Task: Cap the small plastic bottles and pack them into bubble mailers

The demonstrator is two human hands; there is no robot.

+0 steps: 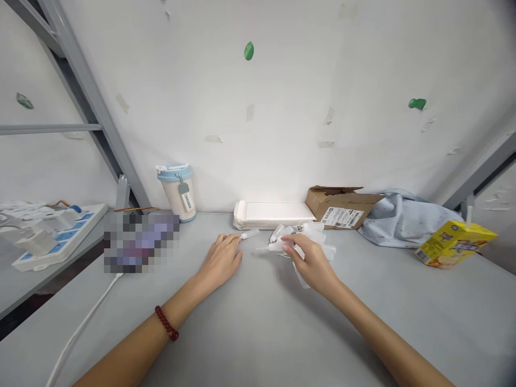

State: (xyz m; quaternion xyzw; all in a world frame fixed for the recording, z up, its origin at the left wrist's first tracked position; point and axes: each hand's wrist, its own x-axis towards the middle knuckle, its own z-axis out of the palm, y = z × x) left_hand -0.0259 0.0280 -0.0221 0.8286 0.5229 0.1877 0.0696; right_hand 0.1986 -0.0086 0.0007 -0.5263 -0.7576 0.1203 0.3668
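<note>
My left hand (221, 260) lies palm down on the grey table (258, 333), fingers curled, its fingertips touching a small clear plastic tube (250, 234). A red bead bracelet (166, 323) is on that wrist. My right hand (311, 262) pinches a small white pointed plastic piece (272, 245) between thumb and fingers. Several more translucent plastic pieces (318, 236) lie in a loose pile just behind and under that hand.
Against the wall stand a white cup with a blue lid (178, 192), a flat white tray stack (274, 214), an open cardboard box (341, 207) and a blue cloth (403, 217). A yellow drink carton (453, 243) lies at right. A power strip (56, 234) and a white cable (80, 333) are at left.
</note>
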